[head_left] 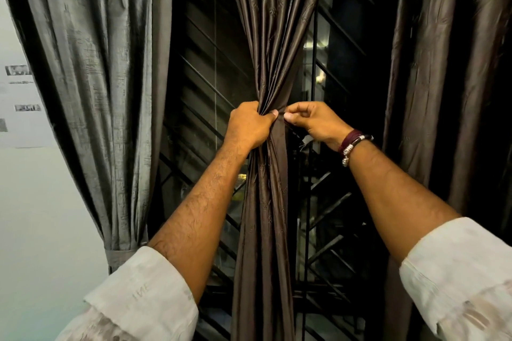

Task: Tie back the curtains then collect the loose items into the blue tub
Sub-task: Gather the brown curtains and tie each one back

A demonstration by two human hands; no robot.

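Observation:
A dark brown satin curtain (273,44) hangs in the middle of the window, gathered into a tight bundle at waist height. My left hand (249,126) grips the bundled folds from the left, thumb across the front. My right hand (313,122) pinches a strip of the same brown fabric at the bundle's right side, thumb and forefinger together. A grey curtain (91,77) hangs at the left, held by a grey tie-back band (122,256) near its bottom. Another brown curtain (448,77) hangs loose at the right. No blue tub is in view.
Behind the curtains is a dark window with a black metal grille (205,91) of slanted bars. A pale wall (33,202) with a few small printed patches runs along the left.

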